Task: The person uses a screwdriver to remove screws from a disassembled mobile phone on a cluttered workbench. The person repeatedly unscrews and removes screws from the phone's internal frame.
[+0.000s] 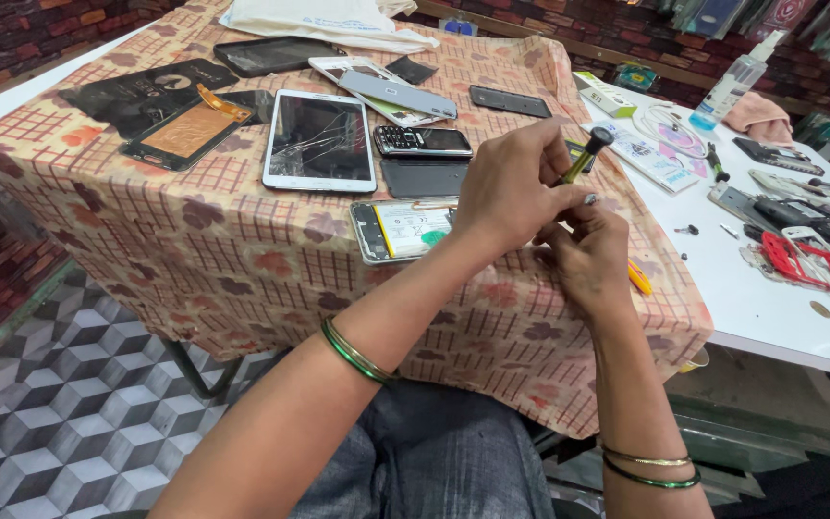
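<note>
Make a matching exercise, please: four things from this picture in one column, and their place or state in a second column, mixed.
1. white tablet
2. screwdriver
3. spray bottle
4. open phone

a. held in the left hand
b. screen cracked
c. upright on the white table
d. lying beside the left wrist, insides showing

Pairs: 1-b, 2-a, 3-c, 4-d

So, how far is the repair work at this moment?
Done: one phone lies opened, its battery showing, and loose back covers lie on the patterned cloth. In hand: the left hand and right hand together hold a yellow screwdriver; what its tip meets is hidden. Left: the cracked white tablet looks unopened.
</note>
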